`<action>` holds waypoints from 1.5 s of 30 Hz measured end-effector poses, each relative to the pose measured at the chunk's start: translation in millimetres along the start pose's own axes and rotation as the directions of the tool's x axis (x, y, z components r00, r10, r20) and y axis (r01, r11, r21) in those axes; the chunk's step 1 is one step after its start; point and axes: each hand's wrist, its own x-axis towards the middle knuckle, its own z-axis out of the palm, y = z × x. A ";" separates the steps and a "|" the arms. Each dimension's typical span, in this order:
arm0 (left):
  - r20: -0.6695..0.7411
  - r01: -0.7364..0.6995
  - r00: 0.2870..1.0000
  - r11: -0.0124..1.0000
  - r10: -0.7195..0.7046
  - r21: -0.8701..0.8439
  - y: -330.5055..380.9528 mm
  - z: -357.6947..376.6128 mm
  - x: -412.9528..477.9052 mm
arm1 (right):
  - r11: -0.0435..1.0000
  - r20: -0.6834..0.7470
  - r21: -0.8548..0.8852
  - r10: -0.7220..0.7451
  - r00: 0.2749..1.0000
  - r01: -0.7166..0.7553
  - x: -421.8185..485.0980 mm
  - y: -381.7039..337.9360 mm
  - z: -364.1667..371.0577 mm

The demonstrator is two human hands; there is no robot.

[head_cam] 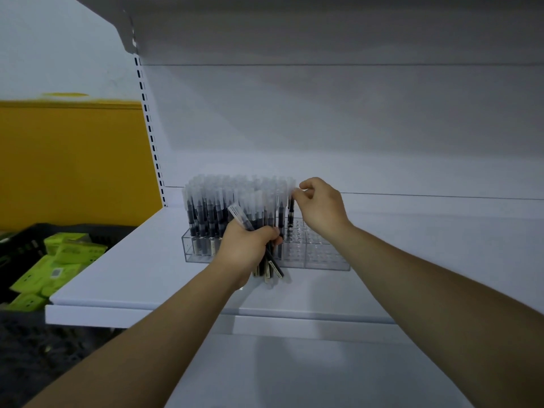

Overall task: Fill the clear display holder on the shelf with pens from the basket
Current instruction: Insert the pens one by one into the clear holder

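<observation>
Well left of and below the clear acrylic display holder (pixel 326 262): dark mesh basket (pixel 20 245) with lime-green packets (pixel 44 272). Just in front of the holder: left hand (pixel 245 245) curled tight round a bundle of slim black pens with frosted caps (pixel 269 267). Over the holder's middle: right hand (pixel 322 207), thumb and fingertips pinching the cap of one upright pen (pixel 291 212). Holder's left half packed, right half bare sockets. Pens probably light, stiff, slick; best pinched near the cap and lowered straight.

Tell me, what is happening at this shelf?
A person is filling the clear display holder on the shelf with pens. The left hand grips a bundle of pens in front of it; the right hand pinches the cap of one pen at the edge of the filled rows. The right part has empty holes.
</observation>
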 end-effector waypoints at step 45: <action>0.044 0.046 0.998 0.998 -0.045 -0.037 -6.4 -6.9 7.6 | 0.998 0.042 -0.029 -0.059 0.997 0.060 7.4 -5.5 -1.6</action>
